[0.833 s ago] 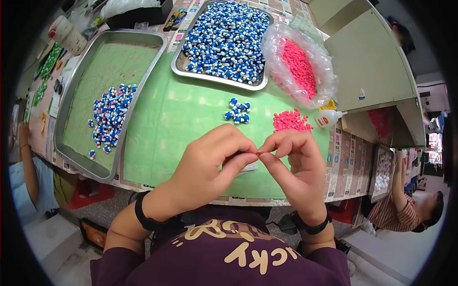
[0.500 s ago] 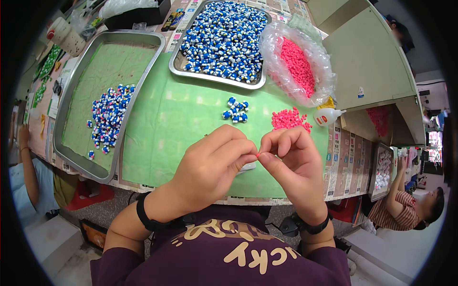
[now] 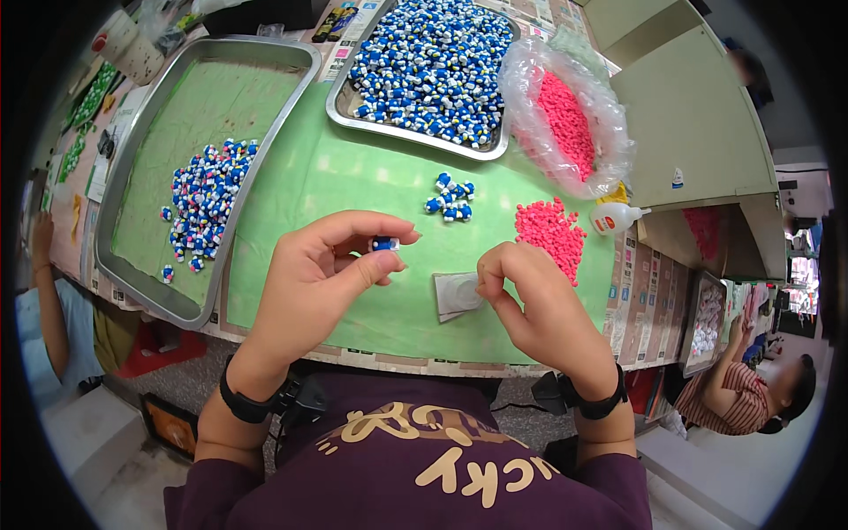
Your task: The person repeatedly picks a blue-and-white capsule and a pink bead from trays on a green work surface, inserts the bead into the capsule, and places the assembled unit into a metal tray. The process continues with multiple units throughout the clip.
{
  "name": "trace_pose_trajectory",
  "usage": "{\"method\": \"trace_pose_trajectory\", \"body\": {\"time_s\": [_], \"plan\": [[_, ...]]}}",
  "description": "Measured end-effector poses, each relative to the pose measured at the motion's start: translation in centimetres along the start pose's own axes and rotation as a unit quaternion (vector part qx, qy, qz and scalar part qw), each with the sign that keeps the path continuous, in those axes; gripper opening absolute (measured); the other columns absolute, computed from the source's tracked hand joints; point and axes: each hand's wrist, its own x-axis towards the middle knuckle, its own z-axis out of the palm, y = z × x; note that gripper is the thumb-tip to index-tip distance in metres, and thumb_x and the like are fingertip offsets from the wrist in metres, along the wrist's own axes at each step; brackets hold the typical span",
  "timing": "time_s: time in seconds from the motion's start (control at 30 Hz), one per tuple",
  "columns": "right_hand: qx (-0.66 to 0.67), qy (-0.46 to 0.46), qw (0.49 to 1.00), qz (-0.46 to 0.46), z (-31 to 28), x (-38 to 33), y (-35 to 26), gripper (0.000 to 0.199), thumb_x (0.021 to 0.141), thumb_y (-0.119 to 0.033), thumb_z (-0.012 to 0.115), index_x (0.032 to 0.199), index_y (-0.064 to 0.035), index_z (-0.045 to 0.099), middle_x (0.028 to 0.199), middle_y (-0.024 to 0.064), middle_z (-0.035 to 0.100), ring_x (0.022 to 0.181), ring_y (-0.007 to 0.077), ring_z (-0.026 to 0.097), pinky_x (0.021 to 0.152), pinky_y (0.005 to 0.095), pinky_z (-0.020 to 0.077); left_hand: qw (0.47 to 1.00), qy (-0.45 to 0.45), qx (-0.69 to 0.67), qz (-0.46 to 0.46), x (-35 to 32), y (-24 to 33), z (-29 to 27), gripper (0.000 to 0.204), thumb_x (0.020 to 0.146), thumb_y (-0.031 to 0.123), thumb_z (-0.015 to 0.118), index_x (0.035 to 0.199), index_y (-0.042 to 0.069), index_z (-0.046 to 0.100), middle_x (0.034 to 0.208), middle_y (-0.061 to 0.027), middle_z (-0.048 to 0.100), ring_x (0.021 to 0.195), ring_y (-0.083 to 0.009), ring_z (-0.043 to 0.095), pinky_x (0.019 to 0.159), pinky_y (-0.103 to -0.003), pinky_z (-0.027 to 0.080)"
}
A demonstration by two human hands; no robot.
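Observation:
Between the thumb and fingers of my left hand (image 3: 322,274) is a small blue-and-white figurine (image 3: 386,244), held above the green cloth (image 3: 344,190). My right hand (image 3: 548,309) is pinched closed over the edge of a whitish square pad (image 3: 452,300). What its fingertips hold, if anything, is hidden. Just beyond my right hand lies a loose pile of small pink pieces (image 3: 552,237). A few more blue-and-white figurines (image 3: 450,200) form a small cluster farther off, between both hands.
At left, a metal tray (image 3: 104,238) contains figurines with pink bits. Another metal tray (image 3: 415,140), heaped with blue-and-white ones, stands at the back. Right of it are a plastic bag (image 3: 609,150) of pink pieces, a white squeeze bottle (image 3: 614,217) and a cabinet (image 3: 698,115). Other people sit at both sides.
My hands have moved apart from their shared pinch. My left hand has gone left, showing the figurine; my right hand has come down to the now-visible pad. The view has shifted slightly.

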Motion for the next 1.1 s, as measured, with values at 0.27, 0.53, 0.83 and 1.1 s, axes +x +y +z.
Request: {"method": "trace_pose_trajectory", "body": {"time_s": [0.27,0.53,0.83,1.1], "plan": [[0.101,0.029,0.994,0.022,-0.8,0.0,-1.1,0.025,0.080,0.013,0.060,0.084,-0.0055,0.043,0.083,0.0064,0.056,0.080,0.0188,0.054,0.074,0.0305,0.0428,0.996,-0.029,-0.083,0.010,0.3,-0.1,0.3,0.029,0.085,-0.007,0.065,0.114,-0.005,0.064,0.117,-0.0166,0.064,0.100,-0.0170,0.063,0.088,-0.029,0.054],[0.257,0.153,0.954,-0.026,-0.4,-0.4,-2.7,0.024,0.086,0.011,0.061,0.085,-0.0065,0.043,0.090,0.0077,0.057,0.080,0.0147,0.053,0.073,0.0270,0.0447,0.995,-0.069,-0.078,0.007,0.5,-0.1,1.9,0.030,0.087,-0.003,0.065,0.117,-0.006,0.063,0.114,-0.0167,0.065,0.097,-0.0206,0.067,0.084,-0.031,0.056],[0.276,0.235,0.928,-0.083,1.5,0.5,-3.6,0.022,0.087,0.011,0.060,0.087,-0.0048,0.045,0.094,0.0108,0.058,0.080,0.0125,0.055,0.068,0.0257,0.0473,0.988,-0.054,-0.143,-0.024,0.7,0.5,3.5,0.027,0.090,0.005,0.065,0.115,-0.005,0.064,0.098,-0.0134,0.070,0.086,-0.0172,0.069,0.066,-0.028,0.061],[0.214,0.272,0.933,-0.099,2.0,0.9,-3.8,0.022,0.085,0.010,0.063,0.088,-0.0044,0.047,0.092,0.0117,0.059,0.076,0.0141,0.056,0.067,0.0261,0.0457,0.993,-0.039,-0.107,0.040,0.2,0.2,3.7,0.027,0.087,0.001,0.068,0.114,-0.003,0.065,0.097,-0.0115,0.070,0.085,-0.0163,0.069,0.070,-0.027,0.059]]}}
